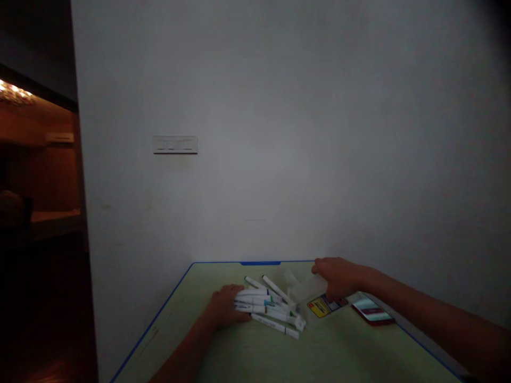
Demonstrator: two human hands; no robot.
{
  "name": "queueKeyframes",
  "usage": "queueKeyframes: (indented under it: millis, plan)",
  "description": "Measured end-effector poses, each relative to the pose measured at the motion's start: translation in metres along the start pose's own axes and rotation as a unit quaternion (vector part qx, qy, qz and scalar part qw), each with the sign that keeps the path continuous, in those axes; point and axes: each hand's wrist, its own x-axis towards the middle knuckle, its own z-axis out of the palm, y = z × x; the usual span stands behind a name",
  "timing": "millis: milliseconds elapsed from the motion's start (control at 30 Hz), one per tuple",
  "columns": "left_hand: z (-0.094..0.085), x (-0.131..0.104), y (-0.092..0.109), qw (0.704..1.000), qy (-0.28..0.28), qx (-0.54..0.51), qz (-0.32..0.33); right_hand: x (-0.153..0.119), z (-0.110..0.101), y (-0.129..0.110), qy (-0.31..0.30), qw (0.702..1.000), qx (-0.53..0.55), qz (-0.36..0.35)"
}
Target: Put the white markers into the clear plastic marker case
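Observation:
Several white markers (263, 306) lie in a loose pile on the pale green table. My left hand (228, 307) is curled around their left ends, its fingers closed on part of the pile. To the right, my right hand (333, 276) grips a translucent plastic case (306, 290), whose left side touches the right ends of the markers. Below the case and that hand shows a yellow and dark label card (320, 306). One marker (275, 325) lies apart at the front of the pile; two more stick out at its back.
A phone-like object with a red edge (372, 310) lies at the table's right edge, below my right forearm. The table (179, 314) has a blue rim and meets a grey wall with a switch plate (175, 144). A dim room shows at left.

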Motion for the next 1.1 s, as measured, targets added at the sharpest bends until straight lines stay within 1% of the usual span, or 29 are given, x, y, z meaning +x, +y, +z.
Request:
queueKeyframes:
  millis: [100,167,200,233,300,367,433,533,600,667,700,767,833,933,967,1033,1100]
  plan:
    - [0.000,0.001,-0.002,1.000,-0.012,0.002,0.005,-0.009,0.002,0.023,-0.012,0.996,0.076,0.041]
    - [0.000,0.001,-0.004,1.000,-0.019,0.001,0.010,-0.016,0.007,0.043,-0.005,0.980,0.190,0.066]
    - [0.000,0.002,-0.005,1.000,-0.021,-0.001,0.013,-0.019,0.010,0.053,-0.009,0.960,0.269,0.074]
    - [0.000,0.002,-0.005,1.000,-0.022,-0.002,0.016,-0.022,0.015,0.061,-0.022,0.934,0.351,0.071]
    - [0.001,0.002,-0.005,1.000,-0.023,-0.004,0.020,-0.026,0.026,0.072,-0.048,0.867,0.494,0.037]
    - [0.001,0.001,-0.002,1.000,-0.021,-0.004,0.019,-0.023,0.040,0.072,-0.045,0.800,0.598,0.001]
    - [0.001,0.001,0.003,1.000,-0.020,-0.006,0.017,-0.012,0.056,0.061,-0.010,0.741,0.671,-0.014]
    - [-0.001,0.001,0.010,0.999,-0.028,-0.009,0.017,0.020,0.074,0.030,0.040,0.652,0.757,-0.038]
    - [-0.003,0.002,0.013,0.999,-0.041,-0.006,0.020,0.047,0.079,0.004,0.052,0.593,0.801,-0.070]
    - [-0.004,0.002,0.014,0.998,-0.055,-0.001,0.026,0.077,0.077,-0.021,0.062,0.547,0.828,-0.104]
    - [-0.005,0.001,0.014,0.998,-0.061,0.001,0.030,0.093,0.076,-0.033,0.064,0.533,0.835,-0.119]
    - [-0.004,-0.001,0.013,0.998,-0.063,0.003,0.031,0.123,0.072,-0.051,0.069,0.518,0.841,-0.139]
    - [-0.003,-0.004,0.011,0.998,-0.056,-0.002,0.027,0.152,0.073,-0.065,0.063,0.527,0.835,-0.143]
    - [-0.001,-0.006,0.008,0.998,-0.055,-0.017,0.019,0.188,0.081,-0.077,0.055,0.563,0.817,-0.114]
    - [0.000,-0.006,0.008,0.998,-0.057,-0.024,0.016,0.198,0.086,-0.080,0.053,0.579,0.807,-0.100]
    - [-0.001,-0.005,0.008,0.997,-0.061,-0.035,0.013,0.213,0.095,-0.084,0.049,0.614,0.784,-0.074]
    - [-0.002,-0.004,0.008,0.997,-0.061,-0.044,0.013,0.224,0.104,-0.086,0.051,0.640,0.765,-0.054]
